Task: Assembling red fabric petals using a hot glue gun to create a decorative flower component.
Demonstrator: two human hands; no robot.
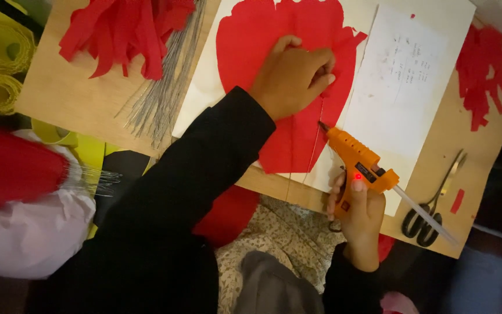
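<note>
- Glue work is judged to be underway, not finished: a thin wire [319,136] is laid along the middle of a large red crepe-paper petal [274,58], and no glue bead can be made out on it.
- The petal is spread on white paper [402,75] at the far middle of the wooden board [71,93].
- The left hand [294,72] is pressed flat-fisted on the petal, fingers curled over the wire's upper end.
- The right hand [360,215] is closed round an orange glue gun [358,160], nozzle touching the wire near the board's near edge.
- More wires [164,87], red strips [123,29] and scissors [431,206] are lying unused, so more assembly seems left.
</note>
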